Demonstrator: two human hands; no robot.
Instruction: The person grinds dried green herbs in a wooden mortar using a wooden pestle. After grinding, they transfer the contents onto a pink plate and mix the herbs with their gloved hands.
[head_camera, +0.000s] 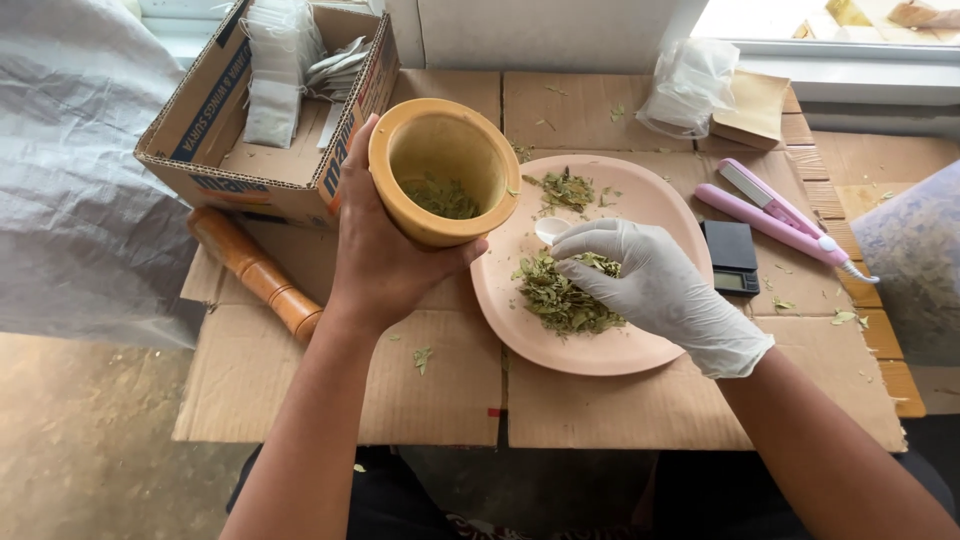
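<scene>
The left hand (385, 255), bare, is clamped around the wall of a yellow wooden mortar (443, 170) and holds it lifted and tilted toward the camera, just beside the left rim of a pale pink plate (640, 350). A thin layer of dried green leaves (440, 198) lies in the mortar's bowl. The right hand (655, 285), in a white glove, rests over the plate with its fingers curled together on a small white spoon (550, 229), whose bowl lies at the near edge of a larger leaf heap (563, 298) in the plate's middle; a smaller leaf cluster (567, 188) sits toward the far rim.

The step in hand appears to be the transfer of leaves between plate and mortar by spoon; which direction cannot be told from this view. The next move would call for a steady mortar and a level spoon carried across the short gap, since loose flakes already dot the cardboard-covered tabletop (440, 385).

Around the work lie a wooden pestle (255, 270) on the left, an open carton (255, 110) of white sachets behind it, a small black scale (730, 255) just right of the plate, a pink heat sealer (775, 212) beyond the scale, and a clear bag (690, 85) at the far edge.
</scene>
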